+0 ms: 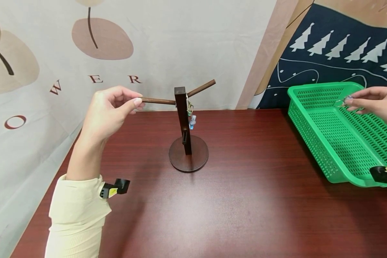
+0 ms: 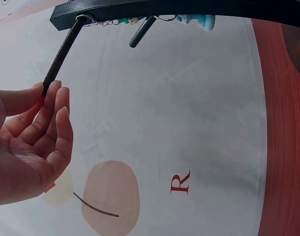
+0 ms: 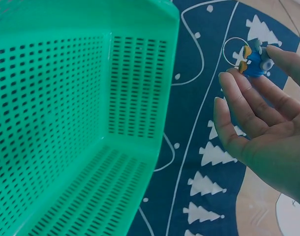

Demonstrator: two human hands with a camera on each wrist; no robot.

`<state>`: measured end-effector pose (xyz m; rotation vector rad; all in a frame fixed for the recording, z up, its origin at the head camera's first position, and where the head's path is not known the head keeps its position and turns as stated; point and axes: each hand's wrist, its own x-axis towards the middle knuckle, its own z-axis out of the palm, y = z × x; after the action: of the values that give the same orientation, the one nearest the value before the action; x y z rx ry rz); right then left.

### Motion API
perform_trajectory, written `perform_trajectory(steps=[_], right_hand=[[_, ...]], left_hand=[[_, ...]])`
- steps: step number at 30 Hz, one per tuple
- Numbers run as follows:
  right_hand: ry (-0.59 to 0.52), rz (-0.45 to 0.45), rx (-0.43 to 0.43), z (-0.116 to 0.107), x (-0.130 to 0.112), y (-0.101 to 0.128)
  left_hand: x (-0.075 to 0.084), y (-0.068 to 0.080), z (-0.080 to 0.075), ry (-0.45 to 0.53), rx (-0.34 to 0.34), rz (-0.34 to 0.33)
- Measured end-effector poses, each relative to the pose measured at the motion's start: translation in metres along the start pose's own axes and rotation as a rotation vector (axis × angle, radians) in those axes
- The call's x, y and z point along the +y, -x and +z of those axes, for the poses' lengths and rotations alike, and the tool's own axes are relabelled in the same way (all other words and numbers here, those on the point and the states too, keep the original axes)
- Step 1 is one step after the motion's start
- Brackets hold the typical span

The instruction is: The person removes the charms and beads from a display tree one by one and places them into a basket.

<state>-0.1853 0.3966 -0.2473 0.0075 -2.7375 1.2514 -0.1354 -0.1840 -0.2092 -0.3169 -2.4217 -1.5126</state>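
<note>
Spreading under everything, the dark red table [image 1: 245, 200] carried a green perforated basket [image 1: 329, 139] beneath the right hand [image 1: 378, 105] and a dark wooden stand [image 1: 184, 125] just beyond the left hand [image 1: 108, 111]. Behind it hung a pale cloth backdrop [image 1: 180, 43] printed with brown leaf shapes and the red-brown letters "O W E R"; the left wrist view caught only the "R". Beside that backdrop hung a navy cloth [image 1: 342, 46] with white trees. The left hand pinched the tip of the stand's left peg [image 1: 158, 101] between thumb and curled fingertips, and the head view showed a second peg [image 1: 201, 88] slanting up on the post's far side. From the head camera a small blue charm [image 1: 192, 121] hung on a ring beside the post; the left wrist view also showed a chain and a second small figure [image 2: 126, 20] up against the post. The right hand pinched a blue keychain figure [image 3: 253, 64] with orange marks and a thin ring at its fingertips, above the basket's far rim; the head view showed it only as a tiny glint, while the right wrist view made its colours plain. Between stand and basket lay bare tabletop, and the basket's near corner overhung the table's right side. Small black wrist-mounted devices with yellow labels sat at both wrists, their print too small to read.
</note>
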Motion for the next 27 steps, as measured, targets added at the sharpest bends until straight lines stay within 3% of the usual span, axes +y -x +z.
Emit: perform_trajectory(steps=[2,4,8,10,13,17,20,22,27], right_hand=[[-0.002,0.005,-0.005,-0.002,0.007,0.0],[-0.012,0.018,-0.01,-0.007,0.028,-0.007],[-0.032,0.043,-0.001,-0.021,0.092,-0.031],[-0.035,0.039,-0.005,-0.026,0.111,-0.039],[-0.067,0.058,0.018,-0.026,0.113,-0.039],[-0.076,0.048,0.009,-0.02,0.072,-0.02],[-0.023,0.048,-0.002,-0.018,0.056,-0.013],[-0.044,0.054,0.0,-0.021,0.069,-0.019],[-0.021,0.076,-0.006,-0.035,0.141,-0.05]], left_hand=[[0.0,0.0,0.001,-0.005,0.005,-0.003],[0.0,0.0,0.001,-0.008,0.005,-0.005],[0.001,0.0,0.001,0.0,0.0,-0.005],[0.0,0.0,0.001,0.001,-0.005,-0.001],[0.0,0.001,0.0,0.003,-0.007,0.0],[0.001,0.0,0.0,0.001,0.002,-0.008],[0.001,0.001,0.0,-0.003,0.002,-0.009],[0.001,0.001,0.0,-0.001,-0.001,-0.008],[0.0,0.001,0.0,-0.013,0.005,-0.003]])
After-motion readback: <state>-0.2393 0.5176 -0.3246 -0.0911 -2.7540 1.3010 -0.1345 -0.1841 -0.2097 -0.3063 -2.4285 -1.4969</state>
